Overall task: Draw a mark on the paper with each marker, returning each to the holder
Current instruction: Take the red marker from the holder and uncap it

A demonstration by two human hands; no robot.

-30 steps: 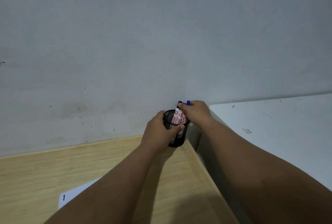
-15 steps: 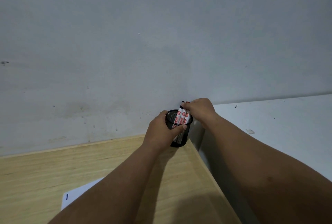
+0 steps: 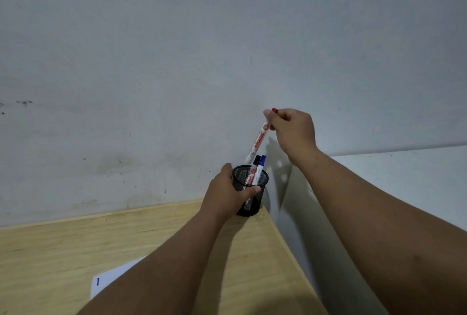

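A black mesh holder (image 3: 252,203) stands at the far right corner of the wooden table (image 3: 126,238), against the wall. My left hand (image 3: 227,193) grips its side. My right hand (image 3: 293,132) holds a white marker with a red cap (image 3: 257,144) by its top end, tilted, its lower end just above the holder's rim. A black-capped marker (image 3: 256,161) and a blue-capped marker (image 3: 261,165) stand inside the holder. A white sheet of paper (image 3: 106,281) lies near the lower left, mostly hidden by my left arm, with a short blue mark on it.
A grey wall rises right behind the holder. A white table (image 3: 404,188) adjoins on the right, with a gap between it and the wooden table's right edge.
My right hand has risen from the holder's top, lifting the red-capped marker out. My left hand has stayed on the holder.
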